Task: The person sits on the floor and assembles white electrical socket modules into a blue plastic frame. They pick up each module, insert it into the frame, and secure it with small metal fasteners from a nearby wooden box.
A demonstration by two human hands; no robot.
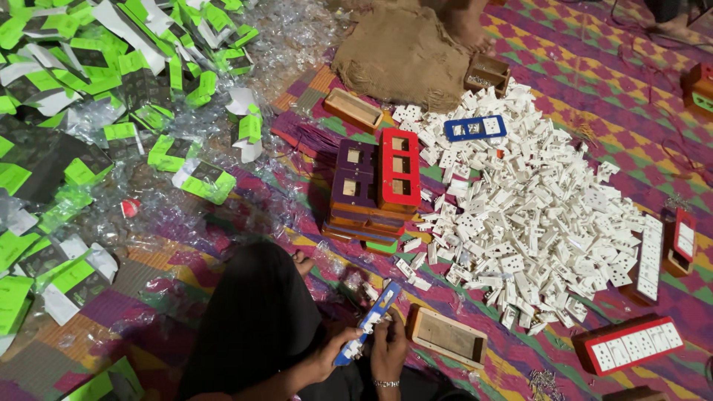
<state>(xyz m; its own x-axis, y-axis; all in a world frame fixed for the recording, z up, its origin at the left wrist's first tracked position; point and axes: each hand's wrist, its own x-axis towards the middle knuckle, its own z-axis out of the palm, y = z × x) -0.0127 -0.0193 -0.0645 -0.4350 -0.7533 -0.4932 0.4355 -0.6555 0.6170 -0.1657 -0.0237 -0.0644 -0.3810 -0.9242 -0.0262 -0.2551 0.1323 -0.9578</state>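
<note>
My left hand (329, 358) and my right hand (389, 347) both grip a long blue plastic frame (369, 321) with white socket pieces set in it, held tilted just above my lap. A bracelet circles my right wrist. My black-clad knee (252, 319) sits left of the hands. A big heap of loose white socket pieces (535, 215) spreads over the patterned mat to the right. A stack of coloured frames (364, 219), topped by a red frame (399, 167) and a purple frame (355, 174), stands just beyond my hands.
An open wooden box (448, 336) lies right of my hands, another wooden box (353, 109) farther back. A red board filled with sockets (631, 344) lies at the right. Green-and-black packaging cards (89, 89) and clear wrap cover the left. A burlap sack (405, 48) and another person's foot (468, 30) are at the top.
</note>
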